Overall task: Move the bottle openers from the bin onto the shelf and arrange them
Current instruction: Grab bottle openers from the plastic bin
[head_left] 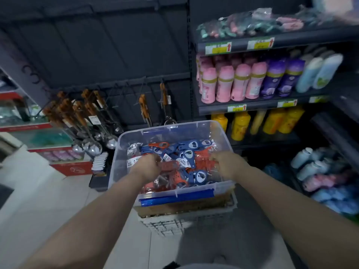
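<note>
A clear plastic bin [223, 136] with a blue latch sits in front of me on a basket. It holds several blue and orange bottle openers [186, 152] in clear wrappers. My left hand [147, 165] is down in the bin's left side, fingers curled around an orange opener. On the right side of the bin, my right hand [225, 162] has its fingers closed on orange wrapped openers. Both fingertips are partly hidden among the packets.
Dark hooks [124, 88] behind the bin carry ladles [91, 146] and wooden-handled utensils. Shelves [252, 109] on the right hold pink, purple, blue and yellow bottles. A white wire basket [174, 224] is under the bin. Red boxes stand at left on the tiled floor.
</note>
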`<state>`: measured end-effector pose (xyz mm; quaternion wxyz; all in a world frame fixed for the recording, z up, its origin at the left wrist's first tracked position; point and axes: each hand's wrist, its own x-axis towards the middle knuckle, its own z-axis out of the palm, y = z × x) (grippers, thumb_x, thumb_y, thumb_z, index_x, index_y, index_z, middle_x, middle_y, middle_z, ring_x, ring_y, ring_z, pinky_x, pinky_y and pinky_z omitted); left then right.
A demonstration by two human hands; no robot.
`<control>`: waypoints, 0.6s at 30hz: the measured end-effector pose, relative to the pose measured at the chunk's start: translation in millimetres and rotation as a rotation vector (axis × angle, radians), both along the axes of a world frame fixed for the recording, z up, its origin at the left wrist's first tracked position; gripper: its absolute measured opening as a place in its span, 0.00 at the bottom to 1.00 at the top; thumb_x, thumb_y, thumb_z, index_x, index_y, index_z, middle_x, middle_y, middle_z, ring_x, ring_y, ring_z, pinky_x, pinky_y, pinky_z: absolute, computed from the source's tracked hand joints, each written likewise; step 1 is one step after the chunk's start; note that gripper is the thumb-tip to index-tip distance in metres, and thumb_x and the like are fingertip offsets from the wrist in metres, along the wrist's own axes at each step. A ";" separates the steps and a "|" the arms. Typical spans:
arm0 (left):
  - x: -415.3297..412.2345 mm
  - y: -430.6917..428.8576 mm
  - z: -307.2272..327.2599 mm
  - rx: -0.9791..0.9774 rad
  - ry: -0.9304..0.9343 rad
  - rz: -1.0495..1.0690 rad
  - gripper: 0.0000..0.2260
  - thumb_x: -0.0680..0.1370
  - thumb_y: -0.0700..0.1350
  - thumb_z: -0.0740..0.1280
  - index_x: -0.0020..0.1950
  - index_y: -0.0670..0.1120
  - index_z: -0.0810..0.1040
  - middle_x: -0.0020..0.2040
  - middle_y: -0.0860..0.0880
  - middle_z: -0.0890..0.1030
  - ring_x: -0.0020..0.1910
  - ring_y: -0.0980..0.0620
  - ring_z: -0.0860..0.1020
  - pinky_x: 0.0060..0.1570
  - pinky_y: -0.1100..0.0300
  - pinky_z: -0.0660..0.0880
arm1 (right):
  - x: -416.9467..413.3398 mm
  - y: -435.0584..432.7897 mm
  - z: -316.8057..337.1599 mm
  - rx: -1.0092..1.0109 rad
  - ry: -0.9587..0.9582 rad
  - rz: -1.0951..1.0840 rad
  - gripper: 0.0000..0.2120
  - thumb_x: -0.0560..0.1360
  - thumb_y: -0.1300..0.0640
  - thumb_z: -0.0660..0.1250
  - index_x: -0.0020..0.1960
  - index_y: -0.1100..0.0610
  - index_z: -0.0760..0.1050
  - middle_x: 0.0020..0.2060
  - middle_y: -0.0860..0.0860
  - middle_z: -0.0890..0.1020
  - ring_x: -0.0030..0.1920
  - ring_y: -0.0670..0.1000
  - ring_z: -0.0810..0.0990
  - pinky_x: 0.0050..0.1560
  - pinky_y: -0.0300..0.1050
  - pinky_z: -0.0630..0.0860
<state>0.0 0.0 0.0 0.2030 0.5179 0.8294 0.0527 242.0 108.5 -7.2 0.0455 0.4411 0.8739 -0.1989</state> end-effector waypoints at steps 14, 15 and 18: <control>-3.6 17.5 -26.2 -0.147 -0.054 0.021 0.13 0.77 0.42 0.66 0.61 0.47 0.78 0.55 0.47 0.82 0.47 0.51 0.79 0.47 0.60 0.77 | -36.6 23.0 -64.5 -0.268 -0.115 -0.027 0.13 0.74 0.60 0.69 0.57 0.53 0.75 0.51 0.50 0.79 0.49 0.51 0.78 0.51 0.45 0.76; -3.8 20.6 -29.0 -0.152 -0.065 0.007 0.12 0.76 0.42 0.66 0.60 0.48 0.78 0.54 0.48 0.82 0.48 0.50 0.80 0.49 0.58 0.78 | -40.4 22.8 -68.6 -0.274 -0.122 -0.039 0.14 0.74 0.59 0.69 0.58 0.53 0.74 0.50 0.50 0.79 0.49 0.51 0.78 0.50 0.45 0.76; -4.3 27.8 -39.5 -0.139 -0.091 -0.036 0.09 0.77 0.43 0.64 0.55 0.50 0.79 0.50 0.48 0.83 0.47 0.49 0.80 0.49 0.55 0.79 | -49.2 19.6 -76.3 -0.295 -0.123 -0.100 0.16 0.73 0.54 0.71 0.58 0.55 0.70 0.49 0.50 0.78 0.50 0.52 0.78 0.53 0.50 0.77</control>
